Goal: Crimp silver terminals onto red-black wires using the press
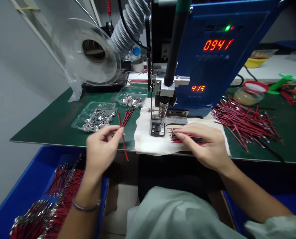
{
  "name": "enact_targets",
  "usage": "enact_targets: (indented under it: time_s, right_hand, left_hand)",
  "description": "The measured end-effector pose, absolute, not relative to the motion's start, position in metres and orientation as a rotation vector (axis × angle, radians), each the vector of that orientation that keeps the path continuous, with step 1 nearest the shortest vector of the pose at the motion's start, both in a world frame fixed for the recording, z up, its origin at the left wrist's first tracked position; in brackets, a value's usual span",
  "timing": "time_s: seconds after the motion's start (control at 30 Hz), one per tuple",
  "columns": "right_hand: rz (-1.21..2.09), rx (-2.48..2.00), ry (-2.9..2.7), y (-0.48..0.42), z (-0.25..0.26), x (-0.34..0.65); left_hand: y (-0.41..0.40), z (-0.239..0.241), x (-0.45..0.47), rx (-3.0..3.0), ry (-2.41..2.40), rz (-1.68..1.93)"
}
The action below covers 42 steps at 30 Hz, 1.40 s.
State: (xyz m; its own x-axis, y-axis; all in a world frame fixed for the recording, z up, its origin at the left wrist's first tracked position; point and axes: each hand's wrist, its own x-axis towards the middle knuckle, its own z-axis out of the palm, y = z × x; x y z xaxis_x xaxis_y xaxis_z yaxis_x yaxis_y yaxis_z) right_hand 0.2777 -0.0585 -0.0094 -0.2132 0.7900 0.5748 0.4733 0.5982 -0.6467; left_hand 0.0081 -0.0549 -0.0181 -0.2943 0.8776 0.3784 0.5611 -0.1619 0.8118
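Note:
My left hand (101, 149) pinches one short red wire (123, 139) between thumb and fingers, in front of the green bench edge. A few more red wires (128, 116) lie just beyond it. My right hand (205, 142) rests fingers-down on a small bundle of red wires (180, 136) lying on a white cloth (148, 139). The bundle's ends point at the small metal fixture (157, 127) under the soldering head (164, 106) of the blue machine (212, 56).
A big pile of red wires (245, 122) lies right of the machine. Clear trays of small metal parts (96, 118) sit at left, near a clear solder reel (93, 51). A blue bin (38, 199) of finished wires stands below the bench at left.

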Motion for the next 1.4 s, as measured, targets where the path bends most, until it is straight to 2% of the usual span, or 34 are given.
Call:
enact_targets:
  time_s: [0.17, 0.37, 0.7, 0.9, 0.97, 1.17, 1.4]
  right_hand:
    - [0.302, -1.127, -1.84, -0.06, -0.017, 0.303]
    - [0.219, -1.165, -1.797, -0.06, -0.026, 0.31]
    - [0.243, -1.173, -1.843, -0.065, -0.032, 0.32]
    - [0.214, -1.176, -2.075, -0.047, -0.03, 0.329]
    - [0.205, -1.196, -2.206, -0.033, -0.025, 0.333]
    - [0.221, -1.218, -2.684, 0.014, -0.002, 0.335]
    - [0.393, -0.969, -2.933, 0.049, 0.007, 0.313]
  left_hand:
    - [-0.035, 0.003, -0.04, 1.868, 2.197, 1.141]
    - [-0.02, 0.011, -0.031, 2.114, 2.399, 0.602]
    - [0.022, 0.002, -0.011, 2.42, 2.402, 0.236]
    - [0.019, 0.018, -0.032, 2.379, 2.558, 0.462]
    - [0.022, 0.024, -0.052, 2.228, 2.637, 0.42]
    - [0.046, 0.019, -0.09, 1.974, 2.427, 0.199]
    - [0.06, 0.011, -0.088, 1.915, 2.293, 0.405]
